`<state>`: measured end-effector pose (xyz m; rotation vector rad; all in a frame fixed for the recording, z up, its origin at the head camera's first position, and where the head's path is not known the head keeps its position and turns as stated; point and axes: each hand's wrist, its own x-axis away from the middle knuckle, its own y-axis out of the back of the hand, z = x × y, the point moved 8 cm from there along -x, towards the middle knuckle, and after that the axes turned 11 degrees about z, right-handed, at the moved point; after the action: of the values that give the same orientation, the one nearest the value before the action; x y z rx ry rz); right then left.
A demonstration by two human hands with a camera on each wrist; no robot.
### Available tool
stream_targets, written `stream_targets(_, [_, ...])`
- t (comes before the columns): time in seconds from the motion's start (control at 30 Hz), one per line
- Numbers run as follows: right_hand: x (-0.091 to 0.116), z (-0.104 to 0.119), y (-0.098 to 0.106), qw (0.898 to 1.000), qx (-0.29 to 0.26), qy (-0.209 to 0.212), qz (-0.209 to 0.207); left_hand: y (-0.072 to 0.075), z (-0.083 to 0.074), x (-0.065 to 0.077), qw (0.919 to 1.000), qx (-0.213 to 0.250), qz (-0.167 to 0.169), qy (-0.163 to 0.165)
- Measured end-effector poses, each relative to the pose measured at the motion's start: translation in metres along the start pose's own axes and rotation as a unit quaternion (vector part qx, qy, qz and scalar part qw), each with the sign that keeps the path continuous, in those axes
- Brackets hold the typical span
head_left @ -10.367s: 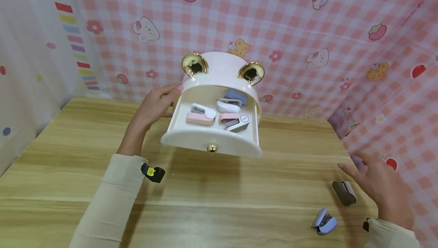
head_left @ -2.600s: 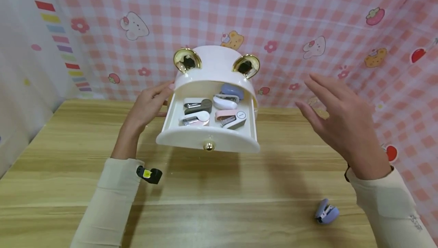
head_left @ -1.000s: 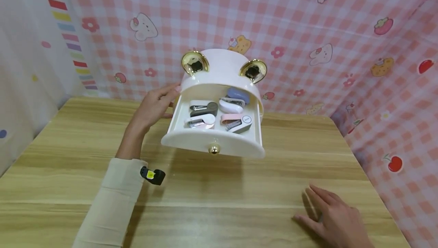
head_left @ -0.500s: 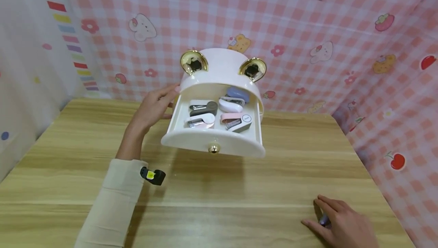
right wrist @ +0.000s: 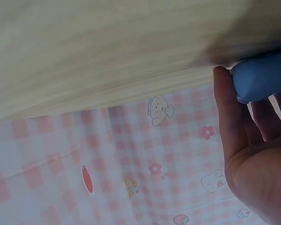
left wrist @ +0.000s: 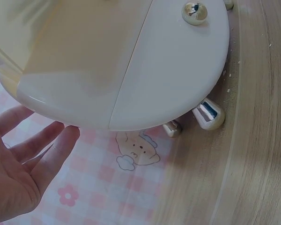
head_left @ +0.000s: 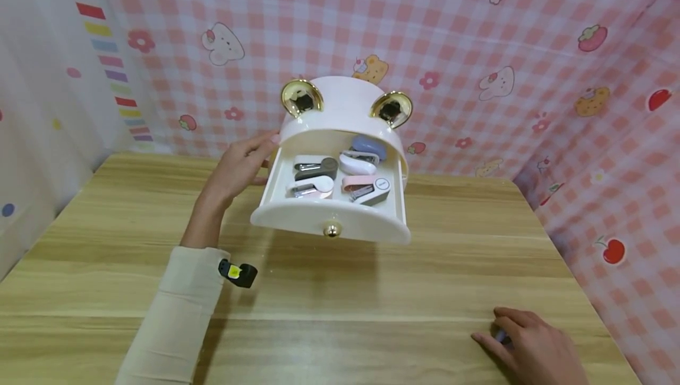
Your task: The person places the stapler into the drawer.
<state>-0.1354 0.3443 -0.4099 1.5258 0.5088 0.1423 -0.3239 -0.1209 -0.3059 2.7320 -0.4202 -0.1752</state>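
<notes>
A white box (head_left: 345, 98) with two gold-rimmed eyes stands at the back of the table, its drawer (head_left: 297, 214) pulled out. Small staplers lie inside: a dark grey one (head_left: 324, 167), a white one (head_left: 317, 184), a pink and grey one (head_left: 374, 190), another white one (head_left: 357, 164) and a blue one (head_left: 370, 147). My left hand (head_left: 239, 166) touches the box's left side with fairly straight fingers. At the front right, my right hand (head_left: 536, 346) grips a blue-purple stapler (right wrist: 262, 77) between thumb and fingers, low over the table; the hand mostly hides it in the head view.
The wooden table (head_left: 297, 338) runs up to a pink checked cloth (head_left: 451, 36) behind and on the right. A gold knob (head_left: 332, 229) sticks out from the drawer front. Under the box are gold feet (left wrist: 209, 114).
The dark grey stapler moved from the table into the drawer earlier. My right hand then came down to the front right and closed round the blue-purple stapler. My left hand stayed at the box.
</notes>
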Motion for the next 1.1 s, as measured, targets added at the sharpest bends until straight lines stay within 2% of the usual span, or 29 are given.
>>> stream_targets(0.13, [-0.001, 0.003, 0.003, 0.999, 0.004, 0.031, -0.031, 0.0, -0.001, 0.001, 1.0, 0.005, -0.001, 0.002])
stream_targets(0.4, [-0.006, 0.007, 0.005, 0.999, 0.001, 0.026, -0.031, 0.0, 0.001, 0.001, 1.0, 0.004, 0.002, 0.005])
stream_targets(0.77, [-0.015, 0.013, 0.014, 0.996, -0.018, 0.06, -0.061, 0.0, 0.001, 0.001, 1.0, 0.005, 0.002, 0.005])
stream_targets(1.1, [-0.043, 0.033, 0.049, 0.979, -0.001, 0.138, -0.15, 0.0, 0.001, 0.001, 1.0, 0.005, 0.002, 0.001])
